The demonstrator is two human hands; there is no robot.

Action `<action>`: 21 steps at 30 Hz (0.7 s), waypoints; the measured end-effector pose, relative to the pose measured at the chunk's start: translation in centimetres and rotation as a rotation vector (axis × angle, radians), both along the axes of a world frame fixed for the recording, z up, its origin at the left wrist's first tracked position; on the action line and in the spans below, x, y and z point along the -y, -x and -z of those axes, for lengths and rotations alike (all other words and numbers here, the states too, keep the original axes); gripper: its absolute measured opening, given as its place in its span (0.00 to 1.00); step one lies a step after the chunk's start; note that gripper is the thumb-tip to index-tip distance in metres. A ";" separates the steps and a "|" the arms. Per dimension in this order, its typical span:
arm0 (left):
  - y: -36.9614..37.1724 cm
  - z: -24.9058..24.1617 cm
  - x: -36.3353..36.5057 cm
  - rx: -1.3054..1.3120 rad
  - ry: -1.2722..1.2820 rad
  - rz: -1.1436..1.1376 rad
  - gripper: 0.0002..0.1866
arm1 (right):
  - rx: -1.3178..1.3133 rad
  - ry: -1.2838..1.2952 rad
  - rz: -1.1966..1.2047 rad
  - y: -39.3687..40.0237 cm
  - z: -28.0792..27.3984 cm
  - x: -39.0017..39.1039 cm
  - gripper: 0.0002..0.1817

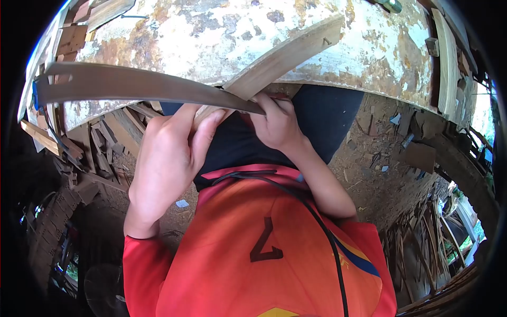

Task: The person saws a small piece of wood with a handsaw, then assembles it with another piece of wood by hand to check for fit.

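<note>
My left hand (171, 156) is closed round the near end of a pale wooden strip (288, 58), its thumb along the wood. The strip slants up to the right over the bench edge, with a small dark mark near its far end. Across it lies a long flat metal blade (127, 84), wide at the left with a slot near that end, tapering toward my right hand. My right hand (277, 121) is closed at the blade's narrow end, close beside the strip. No handle shows there, and I cannot make out teeth.
A bench top (211, 26) with worn, flaking white paint spans the front. Wood offcuts (103, 142) are heaped at the left, and a plank (445, 63) stands along the right edge. Debris litters the ground (369, 137). A dark cord (317, 216) runs over the red shirt.
</note>
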State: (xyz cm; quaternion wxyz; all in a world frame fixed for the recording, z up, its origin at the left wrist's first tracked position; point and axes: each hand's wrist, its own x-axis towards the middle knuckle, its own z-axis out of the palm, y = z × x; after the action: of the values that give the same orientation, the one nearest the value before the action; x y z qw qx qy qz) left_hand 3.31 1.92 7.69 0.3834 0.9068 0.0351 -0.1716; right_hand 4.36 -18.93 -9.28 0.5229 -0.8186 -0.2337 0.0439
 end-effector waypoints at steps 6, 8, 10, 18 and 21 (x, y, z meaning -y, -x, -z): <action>0.4 0.4 0.3 0.046 0.017 0.010 0.08 | -0.055 -0.022 0.007 1.1 -0.9 -0.1 0.09; -0.1 0.1 -0.3 0.008 -0.010 0.034 0.08 | 0.005 -0.003 -0.004 -0.5 -1.2 -0.5 0.09; -0.2 0.1 -0.6 0.051 0.024 0.037 0.09 | 0.036 -0.053 -0.003 -0.3 1.5 0.7 0.10; -0.2 0.8 -1.1 0.146 0.026 0.095 0.10 | 0.057 -0.037 0.000 -0.2 1.2 0.3 0.12; -0.1 0.7 -0.7 0.136 0.045 0.067 0.10 | 0.052 0.009 0.009 0.4 1.5 0.8 0.12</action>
State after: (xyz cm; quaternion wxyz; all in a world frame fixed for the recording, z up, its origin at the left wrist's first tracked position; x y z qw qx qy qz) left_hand 3.37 2.58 6.95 0.3995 0.9081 -0.0250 -0.1230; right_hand 4.00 -19.70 -10.78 0.5130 -0.8229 -0.2435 0.0211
